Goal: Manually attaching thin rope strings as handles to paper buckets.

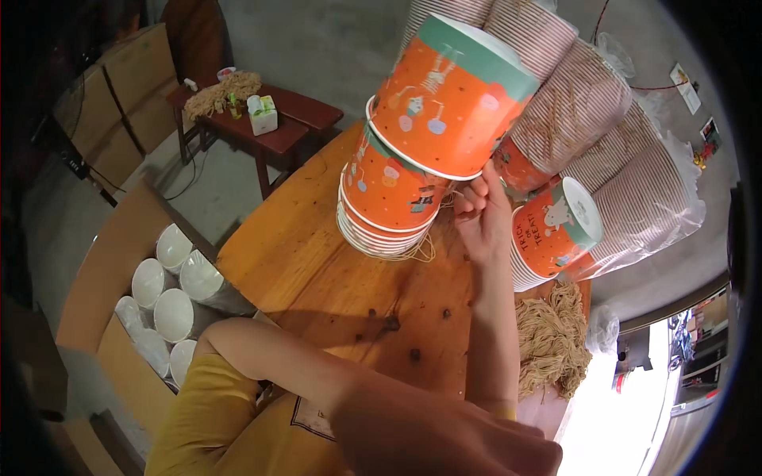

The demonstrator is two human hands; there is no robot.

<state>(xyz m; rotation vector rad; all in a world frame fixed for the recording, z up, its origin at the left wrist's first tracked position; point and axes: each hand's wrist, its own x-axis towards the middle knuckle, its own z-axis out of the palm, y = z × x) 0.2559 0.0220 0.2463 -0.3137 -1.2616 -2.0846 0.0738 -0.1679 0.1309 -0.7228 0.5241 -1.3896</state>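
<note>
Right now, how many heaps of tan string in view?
2: one heap on the red bench, the other heap right of the right forearm. More may be hidden behind the cup stacks.

Room over tabletop (294,246) left of cup stack (444,119); wrapped stacks (619,159) block right

Left forearm (305,369) crosses low, right hand (482,214) raised, fingers (475,189) curled.

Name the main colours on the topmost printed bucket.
Orange, with a green band at its upper end; the bucket shows best in the head view.
</note>
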